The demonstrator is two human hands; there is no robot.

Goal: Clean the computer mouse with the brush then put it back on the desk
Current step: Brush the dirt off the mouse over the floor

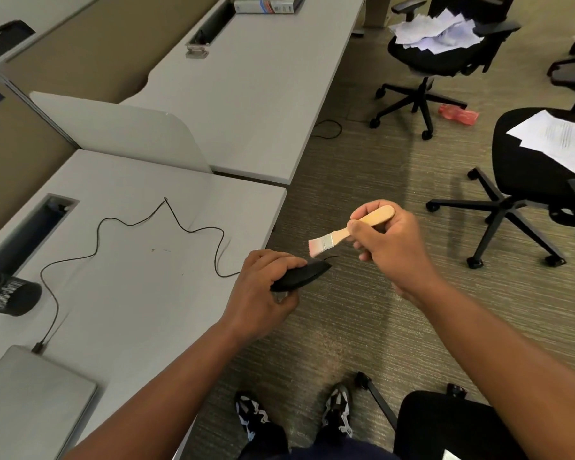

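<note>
Left hand (263,290) grips black mouse (301,276) in air, just past worktop (140,287) edge. Right hand (390,242) grips brush (342,232), bristles just above mouse. Risk: cable (130,224) tugs, mouse slips to floor.

mouse (301,276) – matt black plastic | brush (352,230) – pale wood, metal ferrule | desk (140,260) – smooth
</note>
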